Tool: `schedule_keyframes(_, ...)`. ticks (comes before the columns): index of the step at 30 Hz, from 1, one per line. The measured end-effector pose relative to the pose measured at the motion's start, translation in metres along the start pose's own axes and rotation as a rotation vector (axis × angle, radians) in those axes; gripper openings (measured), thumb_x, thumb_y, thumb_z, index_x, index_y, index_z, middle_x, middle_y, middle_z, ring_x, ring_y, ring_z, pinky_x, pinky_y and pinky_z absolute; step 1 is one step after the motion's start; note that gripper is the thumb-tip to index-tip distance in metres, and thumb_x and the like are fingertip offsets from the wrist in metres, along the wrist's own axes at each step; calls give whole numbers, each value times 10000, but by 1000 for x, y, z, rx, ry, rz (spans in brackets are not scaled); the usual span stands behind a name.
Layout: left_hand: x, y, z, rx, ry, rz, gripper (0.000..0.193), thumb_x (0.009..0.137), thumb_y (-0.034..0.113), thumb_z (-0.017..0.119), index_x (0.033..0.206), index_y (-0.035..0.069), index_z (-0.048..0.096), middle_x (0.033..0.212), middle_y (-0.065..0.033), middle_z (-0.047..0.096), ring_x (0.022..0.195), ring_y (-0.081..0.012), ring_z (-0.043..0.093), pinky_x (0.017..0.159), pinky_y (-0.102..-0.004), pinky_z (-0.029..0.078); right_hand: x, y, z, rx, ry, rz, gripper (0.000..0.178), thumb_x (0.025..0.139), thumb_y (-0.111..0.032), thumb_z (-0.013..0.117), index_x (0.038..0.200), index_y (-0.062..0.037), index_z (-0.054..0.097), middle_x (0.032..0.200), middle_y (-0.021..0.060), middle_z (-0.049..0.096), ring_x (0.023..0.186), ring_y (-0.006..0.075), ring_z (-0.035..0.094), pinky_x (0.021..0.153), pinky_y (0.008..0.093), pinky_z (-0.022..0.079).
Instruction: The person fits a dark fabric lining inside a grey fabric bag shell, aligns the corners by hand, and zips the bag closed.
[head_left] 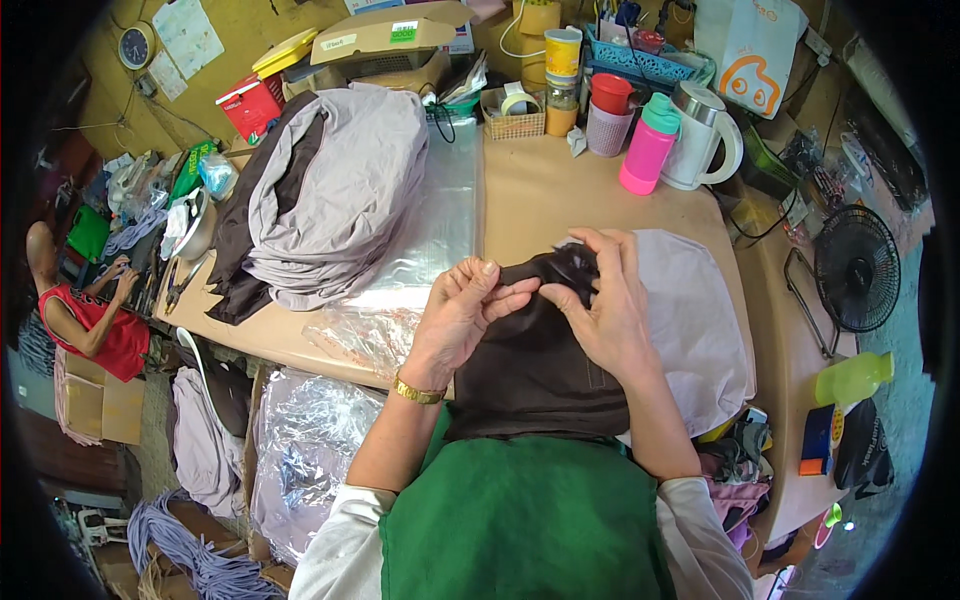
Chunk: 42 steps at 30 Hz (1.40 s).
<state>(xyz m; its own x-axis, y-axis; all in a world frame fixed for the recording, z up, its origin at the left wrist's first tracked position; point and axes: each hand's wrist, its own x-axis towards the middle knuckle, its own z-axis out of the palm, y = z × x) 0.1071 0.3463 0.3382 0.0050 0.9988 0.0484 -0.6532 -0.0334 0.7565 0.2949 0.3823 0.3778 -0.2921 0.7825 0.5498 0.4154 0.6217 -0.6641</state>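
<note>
Fabric (535,385), dark brown, lies at the near side of the surface (530,200), left of pale cloth (695,335), its far edge pinched by the left hand (455,315) and bunched within the loosely curled right hand (615,325).

a green apron (520,520) covers the front of the body, plain and smooth, with a faint sheen and soft creases; its upper edge looks rounded from above. with it goes a white shirt (705,550), seen mostly as two loose sleeves (340,540), one on each side of the green. they are plain, lightly wrinkled, and end near the elbows. past their hems the forearms (655,415) are bare. round the left wrist sits a shiny gold-coloured band (420,393); whether watch or bracelet cannot be told. the left hand (460,305) and right hand (615,320) are bare, too.
</note>
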Motion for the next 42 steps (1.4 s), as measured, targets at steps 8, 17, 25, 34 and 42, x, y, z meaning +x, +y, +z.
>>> schedule_keyframes(8,-2,-4,3,-151,-37,1,195,985,171,543,940,-18,556,959,-133,640,957,-230,673,889,-354,581,-2,-14,-1,-314,148,-452,299,697,-59,773,957,-82,628,799,30,578,659,185,573,555,324,394)
schedule_keyframes(17,-1,-10,7,-29,-42,54,191,974,212,574,941,24,565,920,-42,613,888,-137,627,878,-346,554,1,-5,13,-383,229,-602,171,759,-37,673,739,-82,509,724,31,505,574,156,519,529,311,341)
schedule_keyframes(25,-6,-11,18,4,-49,63,181,966,211,587,947,33,565,960,-50,624,943,-162,634,887,-349,549,-1,2,10,-385,174,-577,168,722,-38,684,754,-68,522,748,51,532,582,174,537,524,319,363)
schedule_keyframes(34,-9,-5,24,-78,-70,62,159,976,183,561,944,29,549,1043,-92,644,1020,-205,647,953,-400,533,2,0,-3,-64,89,-247,402,733,-82,766,1064,-42,541,890,110,547,718,273,603,622,372,502)
schedule_keyframes(42,-8,-6,27,28,-21,136,182,961,166,593,1046,8,560,1071,-101,646,1025,-184,645,938,-357,534,1,2,-3,-4,37,-179,567,785,-220,761,1256,-45,497,996,118,511,800,273,592,634,379,506)
